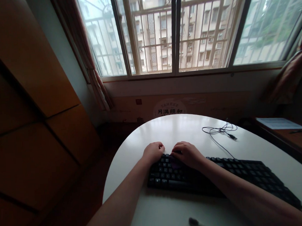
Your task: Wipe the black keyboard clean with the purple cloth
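Note:
A black keyboard (248, 171) lies at a slant on the white round table (133, 162). My left hand (154, 151) is closed at the keyboard's far left corner, its fingers curled over the edge. Just to the right, my right hand (187, 153) rests on the far rows of keys with bent fingers. Beneath its fingertips shows a dark purple piece (175, 163) that looks like cloth; most of it is hidden by the hand. My right forearm crosses above the middle of the keyboard and covers many keys.
The keyboard's black cable (221, 130) lies loosely coiled behind it, with a USB plug (231, 137). Near the front edge of view is a small brush (193, 222). A brown side table (276, 131) at right bears a paper sheet (281, 123). Wooden cabinets (19, 153) stand left.

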`<state>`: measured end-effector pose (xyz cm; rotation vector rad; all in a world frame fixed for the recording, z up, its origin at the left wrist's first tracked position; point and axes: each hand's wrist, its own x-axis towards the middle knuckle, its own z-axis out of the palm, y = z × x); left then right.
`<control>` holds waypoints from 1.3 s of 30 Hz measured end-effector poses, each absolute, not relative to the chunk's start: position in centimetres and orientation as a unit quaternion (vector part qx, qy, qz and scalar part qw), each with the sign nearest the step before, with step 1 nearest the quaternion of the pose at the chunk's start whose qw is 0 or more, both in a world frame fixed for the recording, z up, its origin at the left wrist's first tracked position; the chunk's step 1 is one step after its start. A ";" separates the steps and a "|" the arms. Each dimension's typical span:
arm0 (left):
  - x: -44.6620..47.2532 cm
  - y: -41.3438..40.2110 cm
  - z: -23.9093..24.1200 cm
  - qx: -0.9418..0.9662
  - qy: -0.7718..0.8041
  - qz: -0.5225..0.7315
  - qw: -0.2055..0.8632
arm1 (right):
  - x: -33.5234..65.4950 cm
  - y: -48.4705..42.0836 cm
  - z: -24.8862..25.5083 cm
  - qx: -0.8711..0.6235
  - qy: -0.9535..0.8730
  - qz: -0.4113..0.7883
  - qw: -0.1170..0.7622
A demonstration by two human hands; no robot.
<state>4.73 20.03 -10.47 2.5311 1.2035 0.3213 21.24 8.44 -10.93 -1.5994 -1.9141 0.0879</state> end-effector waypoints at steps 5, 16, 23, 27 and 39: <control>4.8 19.9 -10.4 0.885 0.424 0.111 0.158 | 21.5 8.5 -10.8 -0.597 -0.689 -0.024 0.410; 4.7 20.0 -10.4 0.886 0.421 0.111 0.160 | 20.8 7.9 -10.2 -0.615 -0.713 -0.011 0.338; 4.7 20.2 -10.8 0.887 0.419 0.114 0.158 | 21.1 8.2 -10.1 -0.624 -0.731 0.064 0.268; 4.8 20.2 -10.8 0.886 0.422 0.116 0.156 | 21.4 8.6 -10.0 -0.628 -0.733 0.096 0.245; 4.9 19.6 -10.4 0.883 0.429 0.116 0.149 | 19.7 8.1 -8.5 -0.674 -0.726 0.012 0.135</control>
